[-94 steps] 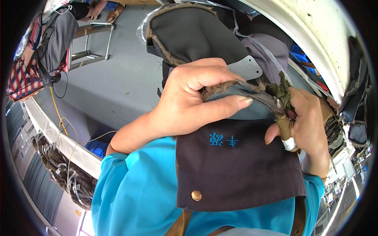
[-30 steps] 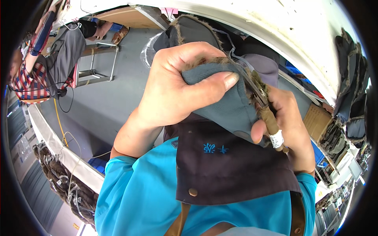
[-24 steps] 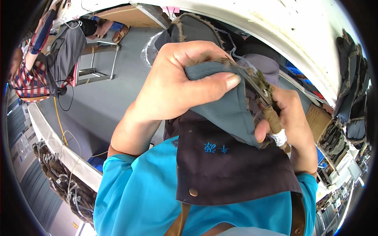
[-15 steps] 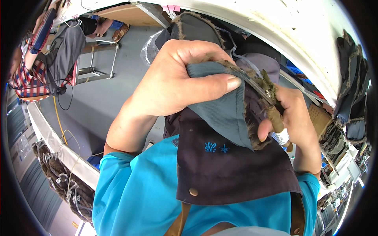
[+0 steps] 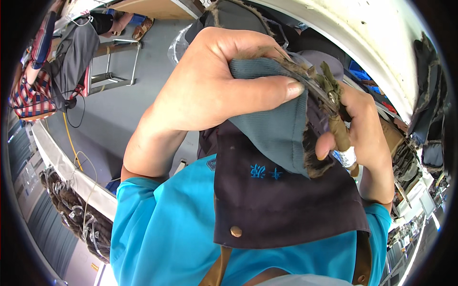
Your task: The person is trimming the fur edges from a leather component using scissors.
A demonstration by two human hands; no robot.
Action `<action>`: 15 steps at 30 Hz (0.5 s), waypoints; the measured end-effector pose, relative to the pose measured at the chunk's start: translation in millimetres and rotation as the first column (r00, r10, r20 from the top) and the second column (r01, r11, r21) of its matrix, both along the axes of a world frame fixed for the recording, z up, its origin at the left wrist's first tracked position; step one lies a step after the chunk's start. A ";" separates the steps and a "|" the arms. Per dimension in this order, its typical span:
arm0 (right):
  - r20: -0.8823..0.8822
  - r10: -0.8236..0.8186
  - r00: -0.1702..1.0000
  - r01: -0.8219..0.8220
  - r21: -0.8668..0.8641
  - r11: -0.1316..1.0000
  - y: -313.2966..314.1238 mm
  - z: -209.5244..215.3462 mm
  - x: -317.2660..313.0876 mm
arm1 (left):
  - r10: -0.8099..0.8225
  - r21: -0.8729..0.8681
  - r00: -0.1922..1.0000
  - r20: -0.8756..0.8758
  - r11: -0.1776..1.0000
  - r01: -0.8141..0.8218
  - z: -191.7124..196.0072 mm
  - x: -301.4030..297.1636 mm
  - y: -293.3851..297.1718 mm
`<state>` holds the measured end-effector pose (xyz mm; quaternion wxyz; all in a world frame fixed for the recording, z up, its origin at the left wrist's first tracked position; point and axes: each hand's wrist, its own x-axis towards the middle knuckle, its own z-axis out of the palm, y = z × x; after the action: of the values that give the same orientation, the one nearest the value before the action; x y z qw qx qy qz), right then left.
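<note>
One grey-blue cloth [image 5: 276,128], ribbed, with a frayed, fuzzy brown edge, is pinched in the left hand [image 5: 214,86], thumb pressed over its top. Just right of it, the right hand [image 5: 362,133] grips one pair of scissors [image 5: 329,102], its blades touching the cloth's frayed edge.

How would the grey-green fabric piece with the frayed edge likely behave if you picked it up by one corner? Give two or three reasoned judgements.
The grey-green fabric piece folds over in the left hand, so it is probably floppy. It hangs in a thin sheet from a pinch, so it seems light. Its frayed edge, near the scissors in the right hand, may shed threads.
</note>
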<state>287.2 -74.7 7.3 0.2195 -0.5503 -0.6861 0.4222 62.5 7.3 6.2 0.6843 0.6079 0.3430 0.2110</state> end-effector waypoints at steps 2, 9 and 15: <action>-0.045 0.003 0.999 -0.006 -0.057 0.998 -0.5 0.5 -1.1 | 0.011 -0.004 1.000 0.019 1.000 -0.011 -0.1 -0.4 -1.0; -0.062 0.018 0.998 -0.025 -0.118 0.993 -5.2 -4.0 3.0 | -0.029 -0.003 0.999 0.020 1.000 0.029 -2.3 -2.2 1.2; -0.030 0.037 0.999 -0.041 -0.143 0.989 -3.6 -2.7 7.3 | -0.120 -0.002 0.992 0.021 0.993 0.120 -1.5 -3.4 7.3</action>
<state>294.5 -78.3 4.6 0.1803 -0.5452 -0.6615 0.4824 59.2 14.5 4.7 0.7003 0.6242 0.2988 0.1753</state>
